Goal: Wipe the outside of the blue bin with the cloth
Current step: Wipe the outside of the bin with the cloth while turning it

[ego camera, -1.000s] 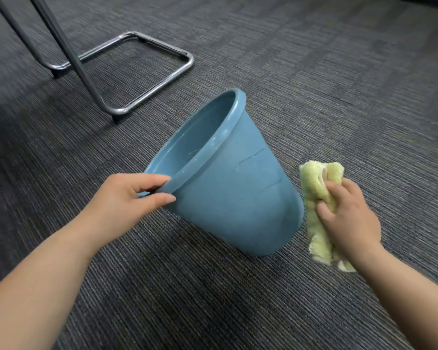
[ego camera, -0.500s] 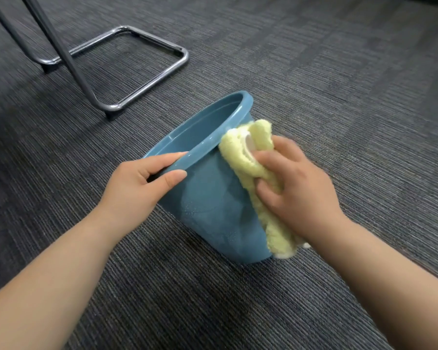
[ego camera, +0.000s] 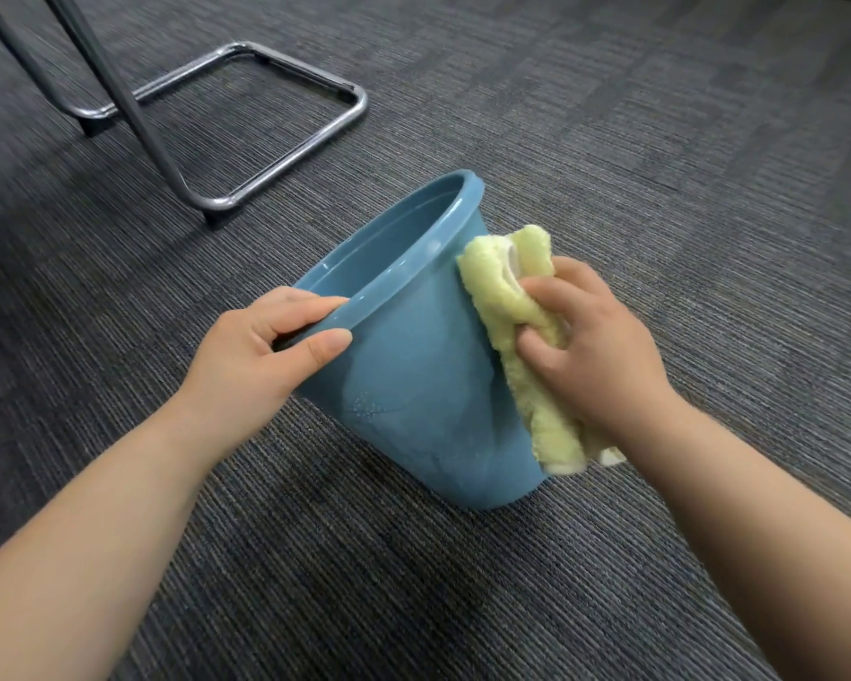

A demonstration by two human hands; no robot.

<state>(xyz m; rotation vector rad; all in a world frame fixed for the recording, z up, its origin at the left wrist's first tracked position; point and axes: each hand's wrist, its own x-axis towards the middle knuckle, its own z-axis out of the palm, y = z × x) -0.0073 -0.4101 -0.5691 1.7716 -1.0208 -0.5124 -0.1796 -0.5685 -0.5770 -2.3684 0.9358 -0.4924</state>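
Note:
A blue plastic bin (ego camera: 413, 385) rests tilted on the grey carpet, its mouth turned up and to the left. My left hand (ego camera: 261, 351) grips the near part of the rim, thumb on the outside, fingers over the edge. My right hand (ego camera: 590, 351) holds a folded yellow-green cloth (ego camera: 512, 307) pressed flat against the bin's right outer wall, from just under the rim down almost to the base. A damp smear shows on the front wall below my left thumb.
A chrome tube chair frame (ego camera: 286, 159) with dark slanted legs stands on the carpet (ego camera: 659, 140) at the back left, close behind the bin.
My right hand brought the cloth from the floor side onto the bin wall, then slid it to the right side. The bin's rim has turned a little more upright.

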